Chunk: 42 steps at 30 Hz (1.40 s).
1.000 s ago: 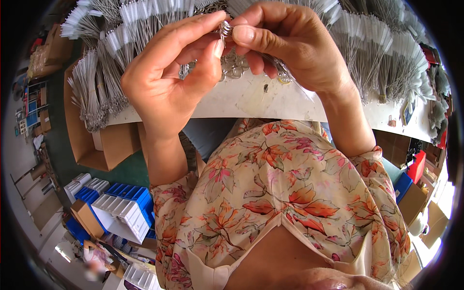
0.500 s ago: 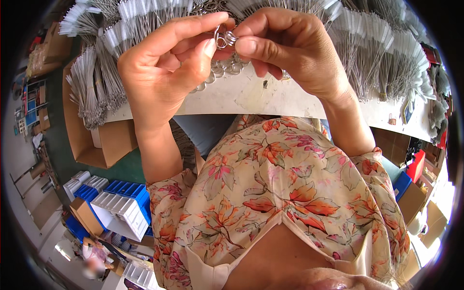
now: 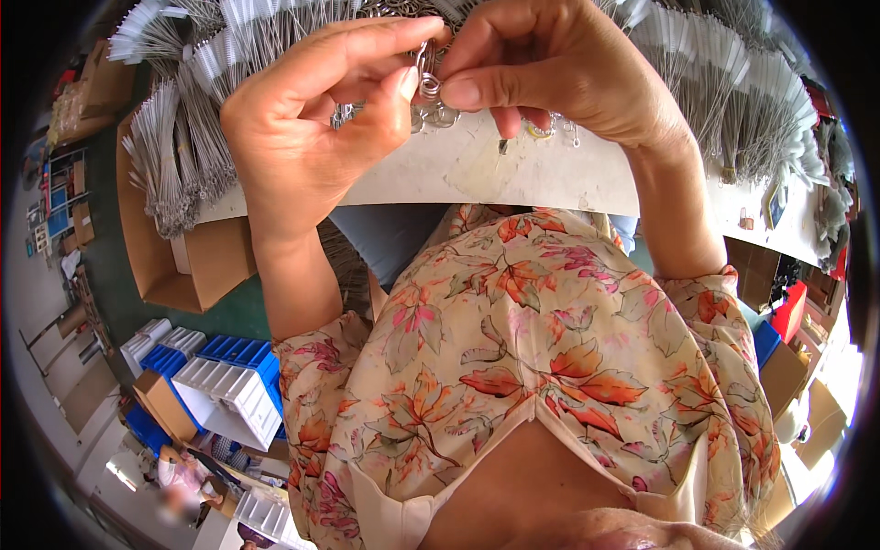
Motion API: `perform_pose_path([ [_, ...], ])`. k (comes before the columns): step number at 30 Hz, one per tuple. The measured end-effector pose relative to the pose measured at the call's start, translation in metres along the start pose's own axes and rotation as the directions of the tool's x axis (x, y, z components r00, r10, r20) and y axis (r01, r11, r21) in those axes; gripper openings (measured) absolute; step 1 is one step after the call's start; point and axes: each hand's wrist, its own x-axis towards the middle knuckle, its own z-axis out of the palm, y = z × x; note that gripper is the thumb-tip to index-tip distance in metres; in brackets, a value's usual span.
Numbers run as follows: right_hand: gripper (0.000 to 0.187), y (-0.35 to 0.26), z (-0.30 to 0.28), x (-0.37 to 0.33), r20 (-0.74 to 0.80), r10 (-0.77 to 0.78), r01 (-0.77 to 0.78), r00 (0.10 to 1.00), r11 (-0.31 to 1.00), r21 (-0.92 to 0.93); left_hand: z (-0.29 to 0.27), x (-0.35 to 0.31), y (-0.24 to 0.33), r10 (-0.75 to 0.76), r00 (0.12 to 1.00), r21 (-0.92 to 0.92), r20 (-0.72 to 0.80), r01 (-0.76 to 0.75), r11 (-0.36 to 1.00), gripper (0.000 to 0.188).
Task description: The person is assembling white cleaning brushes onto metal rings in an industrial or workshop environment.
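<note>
Both my hands are raised over the near part of a white table (image 3: 467,179). In my left hand (image 3: 321,119) a silver metal ring (image 3: 423,57) is pinched between thumb and forefinger. My right hand (image 3: 568,78) grips smaller coiled metal rings (image 3: 430,86) with thumb and forefinger, right up against the left hand's ring. Whether they are linked cannot be made out. Below and behind my fingers lie more loose metal rings (image 3: 444,116), partly hidden by the hands.
Bundles of thin wire-handled brushes with white bristles (image 3: 170,156) line the table's left, and more bundles (image 3: 715,101) stand on the right. An open cardboard box (image 3: 206,270) is at the left below the table edge. Blue and white bins (image 3: 229,394) stand lower left; another person (image 3: 179,477) is beyond.
My right hand has shifted slightly up and right, turning the small rings downward against the left hand's ring. The left hand keeps its pinch almost in place.
</note>
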Motion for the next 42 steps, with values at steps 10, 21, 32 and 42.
perform_pose_path([
  [10, 0.015, 0.056, 0.02, -0.003, -0.106, -0.179, 0.161, 0.978, 0.973, -0.164, -0.028, 0.014, -0.033, -0.405, 0.909, -0.059, 0.096, 0.411, 0.91, 0.025],
  [21, 0.018, 0.1, 0.001, -0.005, -0.028, -0.734, 0.315, 0.679, 0.326, -0.891, -0.074, 0.025, -0.114, -0.432, 0.819, 0.798, -0.378, 0.525, 0.297, 0.027],
  [32, 0.022, 0.055, -0.099, 0.035, -0.617, -0.223, -0.304, 0.754, 0.715, -0.63, -0.079, 0.015, -0.121, -0.388, 0.792, 0.575, -0.472, 0.61, 0.546, 0.021],
  [42, 0.019, 0.024, -0.127, -0.036, -0.772, -0.567, 0.375, 0.287, 0.808, -0.454, -0.222, -0.007, -0.137, -0.058, 0.817, 0.731, -0.573, 0.542, 0.414, 0.04],
])
